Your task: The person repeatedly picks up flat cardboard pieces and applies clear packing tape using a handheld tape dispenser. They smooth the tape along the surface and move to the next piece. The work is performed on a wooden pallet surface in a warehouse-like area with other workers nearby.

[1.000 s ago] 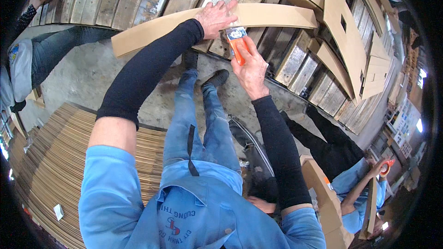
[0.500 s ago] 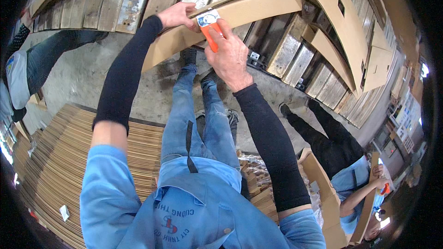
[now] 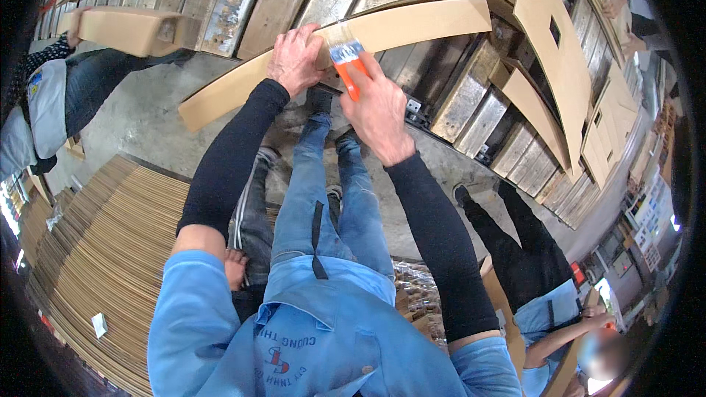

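"Your right hand [image 3: 379,117]?"
"Item one: closed around an orange tape dispenser [image 3: 348,73], at a cardboard strip [image 3: 430,25] partly over the slatted wooden surface [image 3: 281,0]."
"Your left hand [image 3: 296,61]?"
"Item two: on the strip; grip, cannot tell."

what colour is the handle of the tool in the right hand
The handle is orange, best seen in the head view.

Tape dispenser [image 3: 344,63] partly hidden
Right hand's grip [image 3: 379,112] covers some of it; near-right co-worker's [image 3: 546,307] head [image 3: 601,354] is blurred.
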Tool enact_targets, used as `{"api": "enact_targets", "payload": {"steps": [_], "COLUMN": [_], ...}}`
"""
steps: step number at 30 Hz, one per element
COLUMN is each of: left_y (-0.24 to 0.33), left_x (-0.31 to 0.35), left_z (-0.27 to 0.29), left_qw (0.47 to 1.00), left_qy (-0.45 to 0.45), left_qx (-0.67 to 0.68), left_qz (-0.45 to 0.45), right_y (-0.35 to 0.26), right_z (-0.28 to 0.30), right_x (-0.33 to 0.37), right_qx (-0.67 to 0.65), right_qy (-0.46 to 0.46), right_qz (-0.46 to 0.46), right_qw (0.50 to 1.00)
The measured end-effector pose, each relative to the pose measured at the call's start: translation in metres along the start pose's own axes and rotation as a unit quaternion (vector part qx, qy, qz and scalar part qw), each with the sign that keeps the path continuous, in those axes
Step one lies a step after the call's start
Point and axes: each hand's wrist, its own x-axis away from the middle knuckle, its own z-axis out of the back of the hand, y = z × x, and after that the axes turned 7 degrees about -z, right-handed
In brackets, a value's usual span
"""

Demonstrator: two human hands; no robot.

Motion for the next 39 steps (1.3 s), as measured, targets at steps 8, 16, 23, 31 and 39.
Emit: {"api": "enact_targets", "payload": {"steps": [8,16,23,31,39], "left_y": [-0.036,0.006,0.016,0.045,0.057], "left_x": [-0.041,-0.010,-0.006,-0.018,-0.031], "left_z": [0.034,-0.007,-0.005,-0.018,-0.020], "left_qw": [0.922,0.990,0.994,0.989,0.987], "left_qy": [-0.222,0.083,0.065,0.104,0.067], "left_qx": [0.314,0.080,-0.044,-0.108,-0.139], "left_qz": [0.049,-0.076,-0.076,-0.005,0.048], "right_y": [0.033,0.032,0.053,0.045,0.021], "right_z": [-0.012,-0.018,-0.015,-0.029,-0.013], "right_x": [0.043,0.021,0.076,0.030,-0.009], "right_qx": [-0.004,0.005,0.001,0.054,0.151], "right_qy": [0.034,0.050,0.025,-0.031,-0.044], "right_qz": [0.009,0.026,-0.003,-0.050,-0.010], "right_qw": [0.999,0.998,1.000,0.997,0.987]}}
